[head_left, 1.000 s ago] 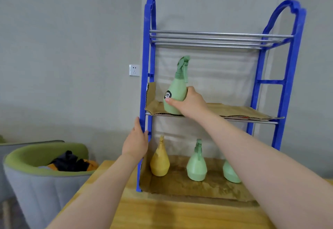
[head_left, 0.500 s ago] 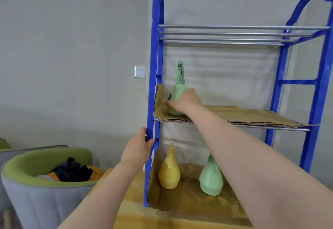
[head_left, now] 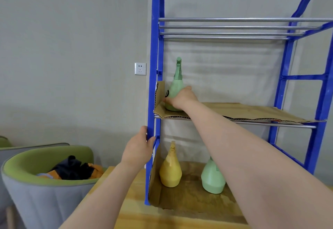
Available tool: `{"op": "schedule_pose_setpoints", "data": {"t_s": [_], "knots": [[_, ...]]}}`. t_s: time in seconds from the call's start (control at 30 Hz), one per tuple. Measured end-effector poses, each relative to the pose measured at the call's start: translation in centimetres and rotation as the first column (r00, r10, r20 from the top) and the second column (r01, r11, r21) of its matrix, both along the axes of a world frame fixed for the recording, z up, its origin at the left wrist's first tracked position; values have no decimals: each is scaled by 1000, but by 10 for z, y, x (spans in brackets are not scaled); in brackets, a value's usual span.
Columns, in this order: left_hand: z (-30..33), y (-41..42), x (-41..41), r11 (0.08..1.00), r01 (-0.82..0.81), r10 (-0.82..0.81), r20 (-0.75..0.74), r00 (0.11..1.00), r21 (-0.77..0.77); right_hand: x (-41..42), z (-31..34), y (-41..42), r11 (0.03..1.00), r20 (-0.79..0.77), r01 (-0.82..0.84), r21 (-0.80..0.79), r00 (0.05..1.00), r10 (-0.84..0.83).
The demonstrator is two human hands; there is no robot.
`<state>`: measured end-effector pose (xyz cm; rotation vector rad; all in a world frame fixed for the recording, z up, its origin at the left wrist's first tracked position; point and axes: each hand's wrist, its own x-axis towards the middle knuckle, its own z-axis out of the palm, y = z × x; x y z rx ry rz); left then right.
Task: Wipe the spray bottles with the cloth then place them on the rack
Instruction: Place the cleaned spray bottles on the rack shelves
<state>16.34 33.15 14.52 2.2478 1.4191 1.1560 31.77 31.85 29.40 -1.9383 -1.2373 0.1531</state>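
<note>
Placement is nearly done: green bottle point(head_left: 175, 91) is gripped by right hand point(head_left: 182, 98) at middle shelf's point(head_left: 252, 114) left end, rack point(head_left: 153, 102) post is clasped by left hand point(head_left: 137, 149), release remains.

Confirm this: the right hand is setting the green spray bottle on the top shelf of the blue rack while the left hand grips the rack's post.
Wrong shelf. The head view shows the right hand setting the green spray bottle on the cardboard-lined middle shelf of the blue rack; the left hand does grip the post.
</note>
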Motion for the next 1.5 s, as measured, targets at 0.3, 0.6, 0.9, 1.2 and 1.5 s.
{"op": "schedule_pose_setpoints", "data": {"t_s": [0.3,0.6,0.9,1.2,1.5], "knots": [[-2,-17,-1,994,71,-61,107,992,-89,-2,-9,-16,999,80,32,-1,996,-32],[-50,-75,-23,998,53,-54,-42,998,-19,6,-31,-102,974,289,-101,204,956,38],[-125,-128,-9,986,150,-124,-279,952,73,25,-120,-218,956,286,-113,272,958,32],[-167,-151,18,978,194,-208,-385,899,-77,67,-226,-329,977,181,77,197,977,-114],[-183,-158,17,982,149,-182,-367,912,-118,107,-303,-402,906,-78,361,222,933,-353]]}}
